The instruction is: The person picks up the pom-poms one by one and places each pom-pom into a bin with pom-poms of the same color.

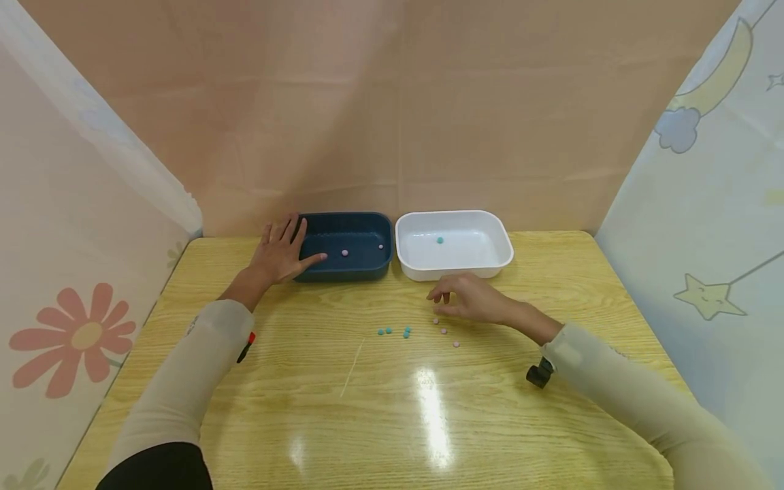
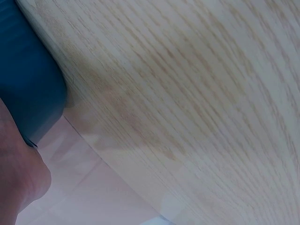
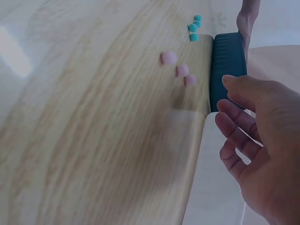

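Observation:
My left hand (image 1: 278,257) has its fingers spread at the left end of a dark blue dish (image 1: 346,275), thumb reaching over the near rim. In the left wrist view only part of that hand (image 2: 23,176) shows beside the dish. Just in front of a white dish (image 1: 450,274) is my right hand (image 1: 474,298), above the table; its thumb and fingers stand apart in the right wrist view, and nothing shows between them. Three pink beads (image 3: 182,70) lie near it. Several teal beads (image 1: 407,331) sit further left.
Inside the blue dish are two pink beads (image 1: 345,252); a teal bead (image 1: 440,240) is in the white one. Both dishes stand side by side at the back of the wooden table (image 1: 294,395), near a brown backdrop (image 1: 398,122). Patterned panels flank the table.

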A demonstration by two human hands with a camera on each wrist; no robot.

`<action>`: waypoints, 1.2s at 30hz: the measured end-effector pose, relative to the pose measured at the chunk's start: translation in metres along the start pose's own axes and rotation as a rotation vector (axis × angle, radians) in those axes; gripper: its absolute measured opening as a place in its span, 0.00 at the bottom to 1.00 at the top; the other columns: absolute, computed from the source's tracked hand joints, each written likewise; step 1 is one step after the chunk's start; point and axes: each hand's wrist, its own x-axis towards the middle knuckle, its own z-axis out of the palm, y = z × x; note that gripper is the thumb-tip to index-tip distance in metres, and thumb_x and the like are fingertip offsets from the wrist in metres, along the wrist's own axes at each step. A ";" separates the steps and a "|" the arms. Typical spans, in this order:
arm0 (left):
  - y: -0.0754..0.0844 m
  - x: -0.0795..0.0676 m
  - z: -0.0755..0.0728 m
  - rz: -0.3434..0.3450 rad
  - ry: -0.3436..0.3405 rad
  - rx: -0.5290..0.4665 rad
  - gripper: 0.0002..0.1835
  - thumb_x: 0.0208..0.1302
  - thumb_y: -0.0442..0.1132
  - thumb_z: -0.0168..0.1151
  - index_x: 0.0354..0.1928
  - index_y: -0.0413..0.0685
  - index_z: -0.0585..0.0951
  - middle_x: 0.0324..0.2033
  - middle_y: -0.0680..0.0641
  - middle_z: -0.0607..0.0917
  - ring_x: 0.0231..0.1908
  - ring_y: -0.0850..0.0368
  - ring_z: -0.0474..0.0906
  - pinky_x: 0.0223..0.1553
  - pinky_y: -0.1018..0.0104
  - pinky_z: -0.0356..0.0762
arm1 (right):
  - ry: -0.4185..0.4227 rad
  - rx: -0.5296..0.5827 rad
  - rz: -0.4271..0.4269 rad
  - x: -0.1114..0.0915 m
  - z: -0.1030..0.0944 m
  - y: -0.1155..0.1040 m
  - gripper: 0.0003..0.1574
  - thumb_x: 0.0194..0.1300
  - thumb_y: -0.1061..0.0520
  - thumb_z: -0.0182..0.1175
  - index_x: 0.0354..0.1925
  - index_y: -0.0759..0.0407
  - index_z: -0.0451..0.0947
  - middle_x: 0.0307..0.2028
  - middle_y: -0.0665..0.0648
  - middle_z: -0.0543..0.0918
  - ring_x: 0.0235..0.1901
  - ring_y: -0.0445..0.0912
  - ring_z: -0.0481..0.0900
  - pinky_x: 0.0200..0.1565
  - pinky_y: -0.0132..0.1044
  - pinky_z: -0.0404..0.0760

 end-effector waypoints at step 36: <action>0.000 0.000 -0.001 -0.002 -0.013 -0.013 0.59 0.73 0.81 0.35 0.86 0.43 0.37 0.84 0.37 0.32 0.84 0.39 0.29 0.79 0.33 0.26 | -0.010 0.098 0.027 -0.016 0.028 0.013 0.03 0.68 0.60 0.74 0.40 0.56 0.93 0.38 0.48 0.87 0.35 0.38 0.80 0.39 0.34 0.82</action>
